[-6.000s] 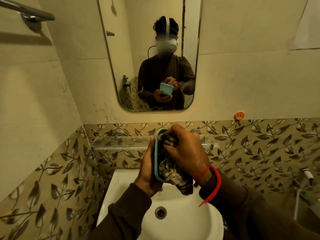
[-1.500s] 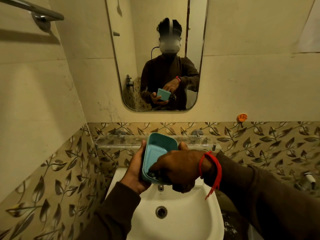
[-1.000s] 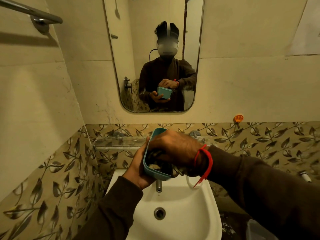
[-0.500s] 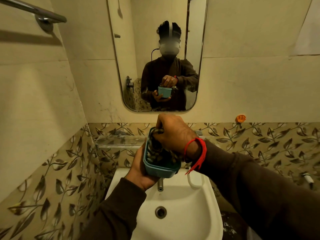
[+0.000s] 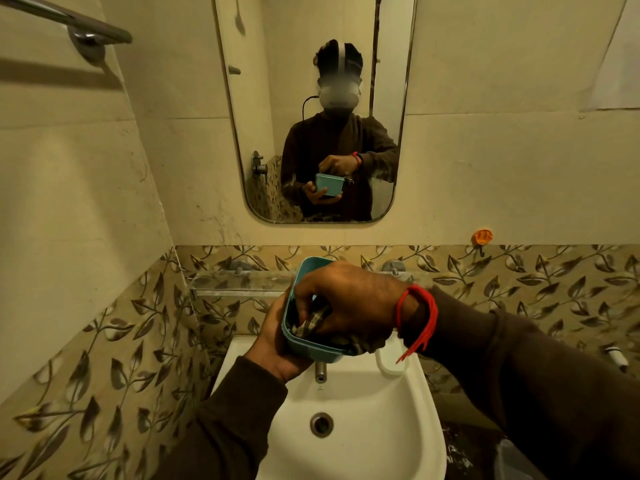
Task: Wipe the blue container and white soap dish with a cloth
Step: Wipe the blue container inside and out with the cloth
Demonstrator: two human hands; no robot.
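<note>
My left hand grips the blue container from below and the left, holding it above the white sink with its open side tilted toward me. My right hand reaches into the container, fingers curled round a dark patterned cloth pressed against the inside. A white soap dish sits on the sink's right rim, partly hidden behind my right wrist.
A tap pokes out just under the container. A glass shelf runs along the leaf-patterned tiles behind. A mirror hangs above, a towel bar at the upper left, an orange hook on the right wall.
My right hand has slid the cloth from the container's upper end down toward its lower part. The container has tipped slightly flatter in my left hand.
</note>
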